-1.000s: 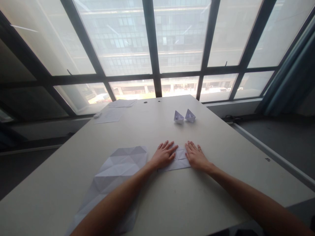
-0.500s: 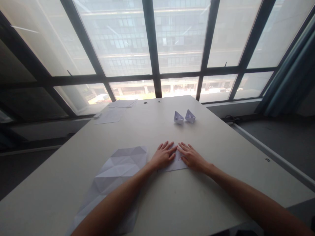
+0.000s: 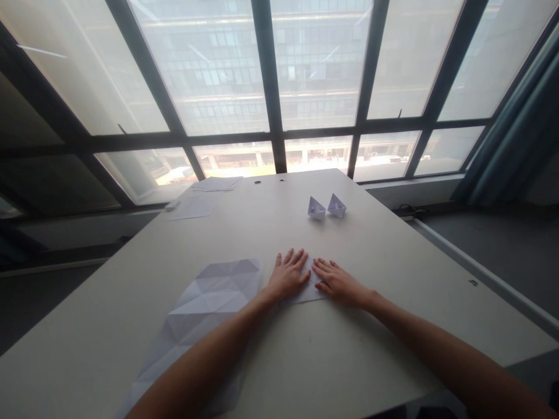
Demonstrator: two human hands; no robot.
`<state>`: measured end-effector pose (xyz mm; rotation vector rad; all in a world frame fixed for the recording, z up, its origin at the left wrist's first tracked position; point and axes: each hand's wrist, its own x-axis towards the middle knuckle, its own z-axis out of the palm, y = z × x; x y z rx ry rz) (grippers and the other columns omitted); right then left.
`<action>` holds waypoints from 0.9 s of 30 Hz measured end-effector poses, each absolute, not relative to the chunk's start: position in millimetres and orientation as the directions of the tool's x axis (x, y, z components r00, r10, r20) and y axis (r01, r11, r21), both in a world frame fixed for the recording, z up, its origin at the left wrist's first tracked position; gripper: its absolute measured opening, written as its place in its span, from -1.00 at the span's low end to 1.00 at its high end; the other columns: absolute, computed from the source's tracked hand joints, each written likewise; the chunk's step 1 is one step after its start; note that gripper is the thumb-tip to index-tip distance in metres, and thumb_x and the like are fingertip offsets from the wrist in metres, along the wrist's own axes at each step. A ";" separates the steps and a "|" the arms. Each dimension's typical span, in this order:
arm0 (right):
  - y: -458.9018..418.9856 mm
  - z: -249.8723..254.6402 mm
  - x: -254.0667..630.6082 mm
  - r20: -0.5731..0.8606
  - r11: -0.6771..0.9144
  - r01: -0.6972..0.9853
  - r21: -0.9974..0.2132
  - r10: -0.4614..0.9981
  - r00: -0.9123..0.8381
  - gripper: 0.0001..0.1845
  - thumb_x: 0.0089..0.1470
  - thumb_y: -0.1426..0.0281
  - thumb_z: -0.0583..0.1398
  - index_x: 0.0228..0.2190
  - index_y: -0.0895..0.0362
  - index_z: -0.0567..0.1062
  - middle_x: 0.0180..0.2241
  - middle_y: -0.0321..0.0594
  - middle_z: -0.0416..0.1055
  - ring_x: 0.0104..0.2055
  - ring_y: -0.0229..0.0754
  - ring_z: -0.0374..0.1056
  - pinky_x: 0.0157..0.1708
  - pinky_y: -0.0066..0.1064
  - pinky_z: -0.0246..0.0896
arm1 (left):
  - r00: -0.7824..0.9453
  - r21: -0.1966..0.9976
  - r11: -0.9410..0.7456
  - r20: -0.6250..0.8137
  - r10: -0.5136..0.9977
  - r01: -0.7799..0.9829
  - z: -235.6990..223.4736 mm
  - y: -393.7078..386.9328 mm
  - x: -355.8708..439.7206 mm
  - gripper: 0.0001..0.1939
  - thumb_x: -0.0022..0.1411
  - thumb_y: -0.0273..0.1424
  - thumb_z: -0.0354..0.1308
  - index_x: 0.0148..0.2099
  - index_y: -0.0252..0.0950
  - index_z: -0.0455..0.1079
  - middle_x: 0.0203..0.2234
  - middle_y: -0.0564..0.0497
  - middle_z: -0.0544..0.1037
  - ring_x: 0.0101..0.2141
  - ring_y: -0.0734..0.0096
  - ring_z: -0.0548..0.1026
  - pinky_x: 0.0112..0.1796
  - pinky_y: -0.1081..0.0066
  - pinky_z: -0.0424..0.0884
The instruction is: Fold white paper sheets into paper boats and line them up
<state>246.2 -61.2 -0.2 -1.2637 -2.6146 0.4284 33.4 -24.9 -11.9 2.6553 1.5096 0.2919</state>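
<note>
Folding work at a white table (image 3: 271, 233), seen from the head. The paper (image 3: 311, 292) lies flat on the table, at the near middle, beneath and between the two hands. The left hand (image 3: 288, 276) rests palm down on its left part, fingers straight and spread, grasping nothing. The right hand (image 3: 339, 283) lies palm down at its right part, fingers extended and closer together, likewise without a grip; its fingertips point toward the left hand, and a narrow gap separates the two. Because the hands cover most of the paper, its full outline cannot be made out. To the left, a creased sheet (image 3: 209, 299) lies partly hidden by the left forearm (image 3: 203, 361). Beyond the hands stand two folded pieces, a left boat (image 3: 316, 209) and a right boat (image 3: 336, 206), side by side. At the far left corner lie a stack of sheets (image 3: 218, 184) and, nearer, a loose sheet (image 3: 192, 208). Behind the table rises a dark-framed window (image 3: 323, 64); a blue curtain (image 3: 510, 116) hangs at right.
</note>
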 end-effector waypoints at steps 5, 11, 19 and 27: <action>-61.8 -1.8 245.3 0.041 0.571 0.753 -0.328 0.805 -0.592 -0.26 0.30 0.06 -0.11 0.32 0.26 0.00 0.36 -0.02 -0.19 0.40 -0.03 -0.28 0.33 -0.10 -0.35 | 0.412 0.159 -0.442 0.187 0.892 0.883 -16.2 -22.4 32.7 -0.43 0.35 -0.14 -0.11 0.33 -0.20 0.09 0.31 -0.10 0.13 0.30 0.06 0.01 0.24 -0.05 -0.12; -62.9 -0.1 245.0 0.036 0.552 0.773 -0.314 0.820 -0.571 -0.25 0.30 0.05 -0.13 0.32 0.27 -0.02 0.36 -0.01 -0.19 0.40 -0.02 -0.28 0.33 -0.09 -0.35 | 0.286 0.189 -0.329 0.224 0.932 0.925 -17.7 -19.6 32.4 -0.47 0.33 -0.17 -0.07 0.29 -0.19 0.15 0.31 -0.14 0.11 0.30 0.00 0.02 0.23 0.00 -0.06; -57.6 -1.2 251.2 0.017 0.500 0.811 -0.304 0.854 -0.520 -0.24 0.28 0.06 -0.11 0.32 0.27 -0.03 0.36 0.00 -0.19 0.40 -0.03 -0.30 0.32 -0.10 -0.39 | 0.222 0.214 -0.280 0.260 0.940 0.936 -18.6 -19.4 33.0 -0.38 0.33 -0.19 -0.06 0.37 -0.22 -0.02 0.29 -0.23 0.13 0.27 -0.08 0.06 0.21 -0.04 -0.03; -54.7 -1.7 253.5 0.010 0.483 0.816 -0.316 0.862 -0.507 -0.23 0.28 0.07 -0.11 0.32 0.29 -0.04 0.36 -0.01 -0.20 0.40 -0.06 -0.32 0.33 -0.11 -0.42 | 0.262 0.364 -0.401 0.374 0.890 0.841 -13.7 -19.4 28.8 -0.25 0.25 -0.32 0.09 0.40 -0.20 -0.12 0.20 -0.20 0.19 0.17 0.07 0.24 0.16 0.06 0.16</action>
